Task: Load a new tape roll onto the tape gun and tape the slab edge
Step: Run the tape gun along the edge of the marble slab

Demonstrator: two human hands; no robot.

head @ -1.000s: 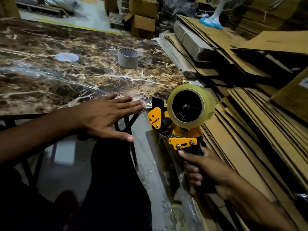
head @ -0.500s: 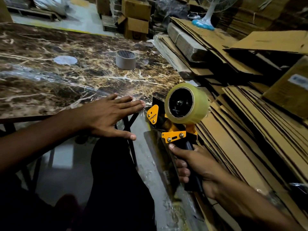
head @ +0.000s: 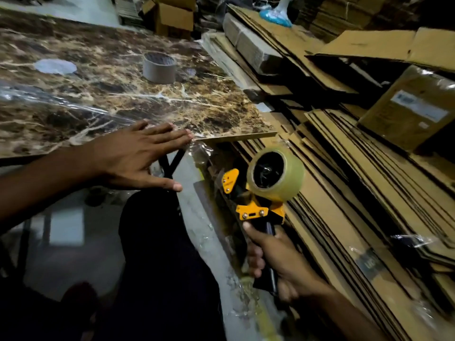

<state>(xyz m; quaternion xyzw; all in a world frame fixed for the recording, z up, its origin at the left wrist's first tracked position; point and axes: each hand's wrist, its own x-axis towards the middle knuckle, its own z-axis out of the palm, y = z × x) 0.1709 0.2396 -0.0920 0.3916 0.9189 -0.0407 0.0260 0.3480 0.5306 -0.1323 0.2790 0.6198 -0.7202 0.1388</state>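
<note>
A brown marble slab (head: 103, 94) lies flat, partly covered by clear plastic wrap (head: 37, 99). My left hand (head: 138, 156) presses flat, fingers spread, on the slab's near edge close to its right corner. Clear tape (head: 200, 151) hangs crumpled from the edge beside my fingertips. My right hand (head: 273, 259) grips the black handle of a yellow tape gun (head: 256, 207), held below and to the right of the slab corner. A clear tape roll (head: 275, 174) sits on the gun's spindle.
An empty grey tape core (head: 159, 67) and a round white disc (head: 55, 66) rest on the slab. Stacks of flattened cardboard (head: 357, 168) fill the right side. Cardboard boxes (head: 176, 16) stand behind. Grey floor (head: 209, 237) lies below, with my dark-clothed leg (head: 160, 267) on it.
The tape gun has dropped down and away from the slab edge, leaving tape hanging at the corner. My left hand stays pressed on the edge.
</note>
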